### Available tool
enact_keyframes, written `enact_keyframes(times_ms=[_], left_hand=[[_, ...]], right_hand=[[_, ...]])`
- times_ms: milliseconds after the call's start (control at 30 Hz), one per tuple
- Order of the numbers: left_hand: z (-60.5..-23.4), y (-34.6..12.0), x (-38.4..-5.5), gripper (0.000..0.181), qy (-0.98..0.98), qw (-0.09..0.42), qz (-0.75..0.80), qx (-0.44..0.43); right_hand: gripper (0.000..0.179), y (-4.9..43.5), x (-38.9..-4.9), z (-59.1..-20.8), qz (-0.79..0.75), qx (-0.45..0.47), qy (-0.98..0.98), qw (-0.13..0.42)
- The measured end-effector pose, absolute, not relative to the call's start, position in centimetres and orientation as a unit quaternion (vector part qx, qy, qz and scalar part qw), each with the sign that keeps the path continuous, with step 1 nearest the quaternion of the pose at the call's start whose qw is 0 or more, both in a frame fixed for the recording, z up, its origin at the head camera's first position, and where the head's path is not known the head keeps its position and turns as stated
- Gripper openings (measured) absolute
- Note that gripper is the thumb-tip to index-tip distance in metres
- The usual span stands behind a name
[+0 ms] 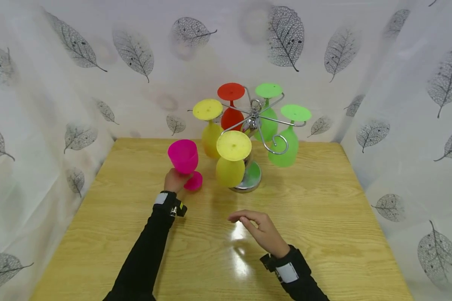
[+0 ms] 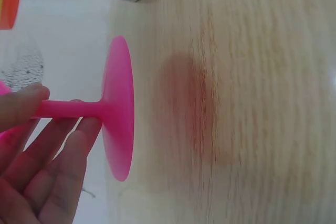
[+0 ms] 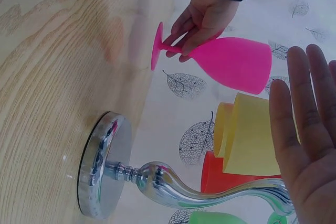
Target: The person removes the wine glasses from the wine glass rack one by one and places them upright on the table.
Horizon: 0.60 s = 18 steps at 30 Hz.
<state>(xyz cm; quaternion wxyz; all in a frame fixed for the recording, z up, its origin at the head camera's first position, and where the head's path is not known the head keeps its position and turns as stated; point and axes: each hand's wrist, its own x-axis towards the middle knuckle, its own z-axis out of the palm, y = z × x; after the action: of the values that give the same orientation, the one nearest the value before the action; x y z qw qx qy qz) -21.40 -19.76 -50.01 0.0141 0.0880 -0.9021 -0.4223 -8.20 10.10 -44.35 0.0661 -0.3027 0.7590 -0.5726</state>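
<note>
Where the chrome stand (image 1: pixel 251 122) rises toward the back edge of the bench (image 1: pixel 324 200), leaf-printed sheeting (image 1: pixel 233 54) closes in behind it and along both sides. My widest room lies in front of the stand, where wood runs from its round base (image 1: pixel 244 189) toward me; on its left, a narrow gap parts the pink goblet (image 1: pixel 183 156) from the yellow ones.

From the stand's arms, five goblets hang upside down, so I can't see inside them: one yellow goblet (image 1: pixel 230 172) at its front left, another yellow goblet (image 1: pixel 211 138) at its left, a red goblet (image 1: pixel 232 118) at its back left and two green goblets (image 1: pixel 286 146) on its right. The pink goblet sits mouth up left of the stand, its foot just above the wood.

My left hand (image 1: pixel 175 180) pinches the pink stem between thumb and fingers, that arm reaching forward. My right hand (image 1: pixel 261 232) hovers loose before the stand, fingers stretched out.
</note>
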Motion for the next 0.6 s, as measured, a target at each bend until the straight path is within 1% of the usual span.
enact_keyframes(times_ms=[200,400,467,500,600], left_hand=[[-50.9,-19.9,-23.7,0.027,-0.890,-0.011,-0.445,0.103],[-52.1,-20.1,-25.3,0.030,-0.884,-0.049,-0.446,0.130],[-55.8,-21.2,-27.0,0.031,-0.881,-0.023,-0.459,0.112],[-57.6,-21.8,-27.9,0.032,-0.878,-0.026,-0.464,0.113],[-65.0,-23.7,-30.8,0.037,-0.872,0.018,-0.478,0.102]], right_hand=[[0.026,10.4,-8.3,-44.3,-0.571,-0.311,0.758,0.053],[0.026,10.6,-8.5,-44.5,-0.570,-0.320,0.756,0.042],[0.026,10.7,-8.5,-44.6,-0.570,-0.319,0.756,0.039],[0.026,10.7,-8.4,-44.6,-0.569,-0.317,0.758,0.038],[0.026,10.8,-8.1,-44.7,-0.568,-0.312,0.761,0.036]])
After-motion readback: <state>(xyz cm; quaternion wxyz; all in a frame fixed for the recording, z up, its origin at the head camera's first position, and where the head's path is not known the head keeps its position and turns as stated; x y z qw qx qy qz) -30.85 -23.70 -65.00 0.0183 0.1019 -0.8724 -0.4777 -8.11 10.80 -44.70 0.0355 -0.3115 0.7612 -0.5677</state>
